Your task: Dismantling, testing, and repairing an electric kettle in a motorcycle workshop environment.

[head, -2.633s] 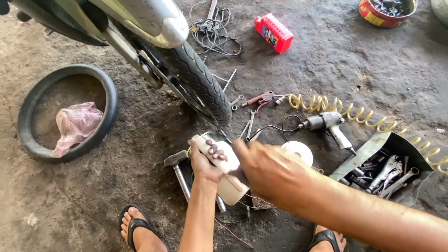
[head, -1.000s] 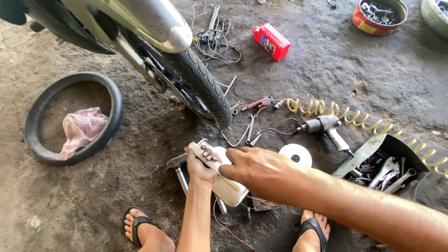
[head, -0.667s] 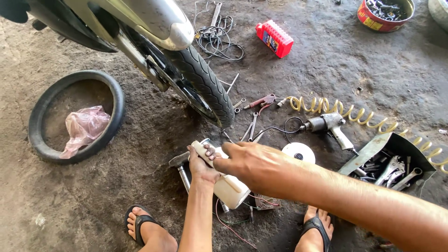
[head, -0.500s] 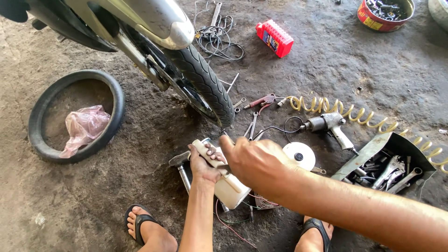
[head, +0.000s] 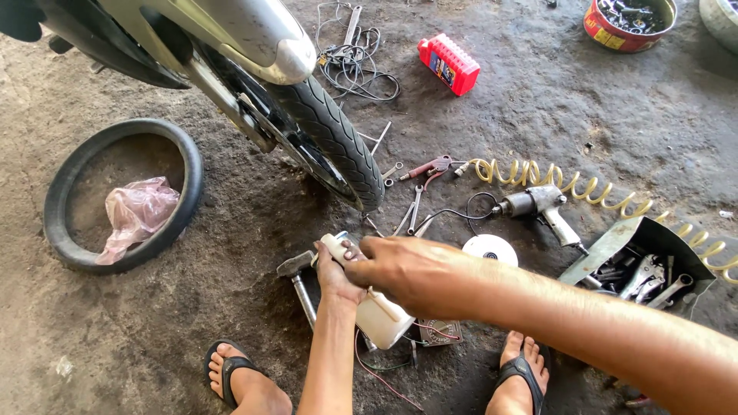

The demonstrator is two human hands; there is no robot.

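Observation:
I crouch on a dirt floor behind a motorcycle's rear wheel (head: 338,146). My left hand (head: 336,275) grips the neck of a small white plastic bottle (head: 382,319), held tilted low over the ground. My right hand (head: 403,269) reaches across from the right, its fingertips pinching the bottle's spout or cap at the top left. A hammer (head: 298,280) lies just left of my left wrist. My feet in black sandals (head: 231,369) frame the bottom of the view.
A loose tyre (head: 65,230) with a pink plastic bag (head: 134,215) lies at left. Ahead are pliers (head: 427,167), an air impact wrench (head: 542,207) on a yellow coiled hose (head: 569,184), a white disc (head: 490,247), a red container (head: 448,64), tangled wires (head: 354,58) and a tray of wrenches (head: 646,273).
My right hand has slid left along the bottle to its spout end. The bottle stays in my left hand, at about the same height and tilt.

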